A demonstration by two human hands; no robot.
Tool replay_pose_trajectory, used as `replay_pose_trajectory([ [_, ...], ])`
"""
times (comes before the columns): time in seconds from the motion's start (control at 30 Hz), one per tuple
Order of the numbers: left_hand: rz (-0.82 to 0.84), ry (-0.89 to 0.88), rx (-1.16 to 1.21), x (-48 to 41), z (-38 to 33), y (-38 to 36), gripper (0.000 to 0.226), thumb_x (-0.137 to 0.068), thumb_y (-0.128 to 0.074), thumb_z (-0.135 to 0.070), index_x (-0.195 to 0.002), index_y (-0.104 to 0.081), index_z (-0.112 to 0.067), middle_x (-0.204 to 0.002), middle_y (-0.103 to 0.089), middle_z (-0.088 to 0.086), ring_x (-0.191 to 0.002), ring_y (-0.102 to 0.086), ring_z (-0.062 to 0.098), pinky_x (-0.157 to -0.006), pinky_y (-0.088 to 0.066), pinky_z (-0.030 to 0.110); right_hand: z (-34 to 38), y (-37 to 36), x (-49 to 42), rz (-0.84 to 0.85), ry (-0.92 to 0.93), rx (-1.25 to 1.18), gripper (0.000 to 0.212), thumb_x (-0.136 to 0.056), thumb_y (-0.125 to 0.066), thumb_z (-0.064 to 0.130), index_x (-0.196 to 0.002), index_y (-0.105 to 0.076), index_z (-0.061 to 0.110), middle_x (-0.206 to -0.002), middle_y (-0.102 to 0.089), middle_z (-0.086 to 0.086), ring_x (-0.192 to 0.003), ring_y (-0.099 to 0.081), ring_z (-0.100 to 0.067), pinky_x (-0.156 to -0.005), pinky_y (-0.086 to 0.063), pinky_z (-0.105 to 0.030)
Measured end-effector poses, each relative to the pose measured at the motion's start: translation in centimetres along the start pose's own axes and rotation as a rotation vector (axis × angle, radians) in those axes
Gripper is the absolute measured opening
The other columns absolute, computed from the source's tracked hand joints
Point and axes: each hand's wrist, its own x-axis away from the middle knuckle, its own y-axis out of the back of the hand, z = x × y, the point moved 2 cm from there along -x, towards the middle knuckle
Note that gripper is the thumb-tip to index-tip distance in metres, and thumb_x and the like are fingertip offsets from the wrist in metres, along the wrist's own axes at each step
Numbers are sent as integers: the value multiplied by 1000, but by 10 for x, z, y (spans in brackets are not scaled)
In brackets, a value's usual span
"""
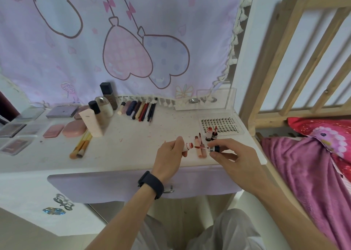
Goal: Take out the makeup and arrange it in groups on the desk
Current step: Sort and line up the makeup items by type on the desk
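Hardly any writing can be read with certainty. The small black screw cap [215, 148] pinched in the right hand [235, 155] carries a white label band with dark capital letters, too blurred to make out. The clear plastic tray of false eyelash clusters [220, 125] has a short row of dark capital letters running along its right edge, too small to spell out. The tall brown glass bottle with a black square cap [109, 96] shows faint pale lettering on its front, also illegible. The left hand [170, 155] covers most of the pale pink lip-tint tube [187, 147], so whether it bears print cannot be told.
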Motion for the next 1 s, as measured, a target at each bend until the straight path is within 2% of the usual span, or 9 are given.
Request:
replay_pose_trajectory([
  [0.1, -10, 39, 34, -2, 1, 1, 56, -103, -36, -47, -55, -55, -26, -60, -47, -4, -51, -37, 9, -59, -33, 29, -9, 4, 4, -63, -88, -68, 31, -88, -77, 11, -99, -75, 39, -99, -72, 20, -94, -68, -4, -79, -51, -9],
  [0.2, 37, 157, 194, -5, 2, -1, 56, -104, -33, -54, -69, -60, -19, -56, -45, -11, -45, -35, 7, -51, -32, 24, -22, 6, 10, -141, -216, -362, 25, -90, -75, 13, -104, -76, 33, -100, -77, 5, -92, -73, -14, -78, -55, -14],
  [0.3, 157, 257, 471, -8, 2, -3, 41, -104, -41, -44, -87, -63, -14, -59, -47, -9, -45, -32, 8, -45, -25, 22, -35, 3, 16, -214, -376, -640, 29, -87, -71, 27, -114, -75, 18, -105, -77, -10, -89, -74, -20, -78, -59, -23],
  [0.37, 189, 203, 450, -10, -1, -4, 31, -102, -48, -39, -99, -64, -12, -67, -55, -7, -50, -39, 10, -47, -29, 23, -43, 3, 18, -234, -421, -663, 37, -85, -68, 35, -113, -73, 12, -106, -77, -11, -88, -73, -22, -76, -60, -24],
  [0.6, 146, -4, 148, -25, -23, -12, 19, -103, -50, -37, -113, -52, -21, -96, -75, -15, -76, -65, 2, -72, -44, 27, -60, 15, 3, -238, -412, -484, 37, -90, -61, 42, -115, -62, 14, -102, -79, 0, -89, -75, -22, -69, -60, -25],
  [0.73, 68, -109, 11, -32, -27, -26, 14, -92, -68, -39, -100, -60, -31, -90, -68, -24, -89, -57, -5, -72, -40, 9, -69, 19, -9, -239, -390, -294, 29, -91, -62, 50, -108, -57, 28, -101, -77, 14, -89, -73, -9, -70, -56, -28],
  [0.83, 39, -179, -92, -32, -27, -39, 12, -87, -73, -44, -89, -61, -39, -78, -64, -37, -91, -52, -8, -73, -36, 5, -75, 20, -15, -273, -305, -19, 11, -93, -68, 47, -101, -61, 43, -100, -68, 31, -89, -64, 6, -70, -46, -8],
  [0.93, 68, -178, -212, -35, -22, -51, 16, -84, -67, -55, -89, -66, -40, -62, -69, -20, -93, -59, 0, -87, -44, 26, -76, 17, -20, -271, -270, 128, 9, -92, -69, 48, -95, -61, 49, -97, -63, 39, -89, -60, 6, -68, -40, -9],
  [1.0, 36, -183, -330, -37, -19, -56, 21, -81, -61, -63, -88, -66, -44, -61, -67, -23, -98, -59, 7, -94, -42, 36, -80, 13, -23, -222, -266, 169, 7, -92, -67, 50, -93, -61, 50, -92, -64, 38, -91, -60, 5, -75, -42, -17],
])
